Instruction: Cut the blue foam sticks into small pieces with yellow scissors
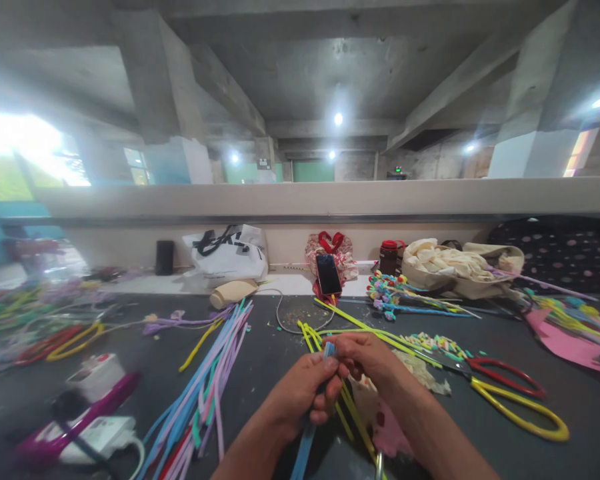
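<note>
Near the front middle of the black table, my left hand (307, 389) is closed around blue pipe cleaners (305, 447), whose tips poke up by the thumb and whose other ends hang down toward me. Touching the same tips, my right hand (363, 357) has its fingers pinched together at the top of the bundle. Yellow-green pipe cleaners (350, 410) lie beneath and behind both hands. To the left is a loose pile of purple, blue and teal pipe cleaners (205, 383). Scissors with red and yellow handles (520, 407) rest to the right.
A phone (329, 274) leans on a patterned bag at the back. Finished pipe-cleaner stems (390, 293), small cut pieces (437, 345) and a cloth bag (460, 267) are at the right. A power strip (80, 417) with plugs is front left. A white plastic bag (227, 253) stands behind.
</note>
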Tool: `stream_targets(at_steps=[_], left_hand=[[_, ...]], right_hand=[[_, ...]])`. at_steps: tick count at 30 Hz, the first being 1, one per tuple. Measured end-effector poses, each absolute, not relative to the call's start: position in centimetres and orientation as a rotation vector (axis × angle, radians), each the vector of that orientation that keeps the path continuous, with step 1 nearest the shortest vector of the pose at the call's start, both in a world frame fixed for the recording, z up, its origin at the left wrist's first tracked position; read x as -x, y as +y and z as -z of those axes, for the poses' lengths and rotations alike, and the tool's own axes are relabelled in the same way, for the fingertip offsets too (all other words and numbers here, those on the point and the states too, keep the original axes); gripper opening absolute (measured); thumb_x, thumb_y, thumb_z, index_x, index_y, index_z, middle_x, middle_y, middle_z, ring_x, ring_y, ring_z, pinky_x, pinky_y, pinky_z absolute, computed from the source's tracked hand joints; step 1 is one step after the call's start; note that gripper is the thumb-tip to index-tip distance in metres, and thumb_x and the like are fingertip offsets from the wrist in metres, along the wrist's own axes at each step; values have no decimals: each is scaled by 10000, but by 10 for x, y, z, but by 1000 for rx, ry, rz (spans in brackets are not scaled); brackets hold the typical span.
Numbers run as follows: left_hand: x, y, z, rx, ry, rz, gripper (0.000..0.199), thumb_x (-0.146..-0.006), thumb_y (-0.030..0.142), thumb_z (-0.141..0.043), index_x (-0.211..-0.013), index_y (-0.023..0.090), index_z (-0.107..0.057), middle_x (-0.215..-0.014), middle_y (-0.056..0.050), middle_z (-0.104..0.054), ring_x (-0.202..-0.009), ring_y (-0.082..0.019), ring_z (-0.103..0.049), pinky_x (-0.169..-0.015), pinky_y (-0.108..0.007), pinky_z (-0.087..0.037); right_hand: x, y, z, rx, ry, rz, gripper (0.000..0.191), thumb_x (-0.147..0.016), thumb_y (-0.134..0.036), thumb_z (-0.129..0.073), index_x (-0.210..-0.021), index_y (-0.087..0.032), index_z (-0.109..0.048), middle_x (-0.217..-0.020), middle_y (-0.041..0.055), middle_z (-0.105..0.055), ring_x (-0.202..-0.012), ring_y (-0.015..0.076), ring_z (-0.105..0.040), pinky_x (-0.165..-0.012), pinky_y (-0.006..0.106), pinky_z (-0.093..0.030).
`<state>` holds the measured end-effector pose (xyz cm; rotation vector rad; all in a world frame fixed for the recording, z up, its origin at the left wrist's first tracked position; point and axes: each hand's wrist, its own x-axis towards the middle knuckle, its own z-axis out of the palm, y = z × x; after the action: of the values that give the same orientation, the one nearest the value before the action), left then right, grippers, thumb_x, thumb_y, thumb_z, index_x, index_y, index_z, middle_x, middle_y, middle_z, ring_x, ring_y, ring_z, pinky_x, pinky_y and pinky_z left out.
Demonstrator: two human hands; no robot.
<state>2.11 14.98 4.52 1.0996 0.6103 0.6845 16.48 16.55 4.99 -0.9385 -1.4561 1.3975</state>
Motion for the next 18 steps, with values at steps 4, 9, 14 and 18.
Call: stream_targets(at_steps=[4, 9, 14, 18], left_hand=[[-22, 149, -44, -1113, 637, -648, 217, -769, 351, -463, -732, 143, -514, -442, 84, -402, -294, -8, -212, -269, -115, -167], [-22, 148, -45, -1126, 664, -574, 201, -758, 313, -469, -693, 133, -533, -411, 86, -385, -284, -12, -205, -255, -116, -163], [-23, 147, -46, -1132, 651, -564, 200, -767, 294, -449, -707, 128, -545, -410, 82, -387, -284, -12, -210, -259, -114, -173], [-24, 147, -46, -1143, 625, -585, 215, -776, 293, -439, -738, 118, -558, -437, 64, -424, -294, -16, -263, -267, -113, -221]], right_hand=[[-164, 164, -47, 929, -1470, -1446, 391, -618, -451, -632, -821, -119, -674, -401, -51, -489, -340, 45, -355, -356, 177, -206], [-164, 163, -48, 917, -1475, -1410, 288, -579, -381, -677, -712, -127, -686, -450, -31, -554, -381, 68, -448, -380, 185, -275], [-164, 163, -49, 902, -1488, -1374, 229, -605, -353, -656, -631, -125, -652, -387, -47, -518, -340, 66, -441, -353, 181, -277], [-165, 165, -47, 929, -1492, -1368, 228, -633, -350, -623, -621, -122, -636, -347, -54, -498, -302, 63, -423, -331, 177, -280]])
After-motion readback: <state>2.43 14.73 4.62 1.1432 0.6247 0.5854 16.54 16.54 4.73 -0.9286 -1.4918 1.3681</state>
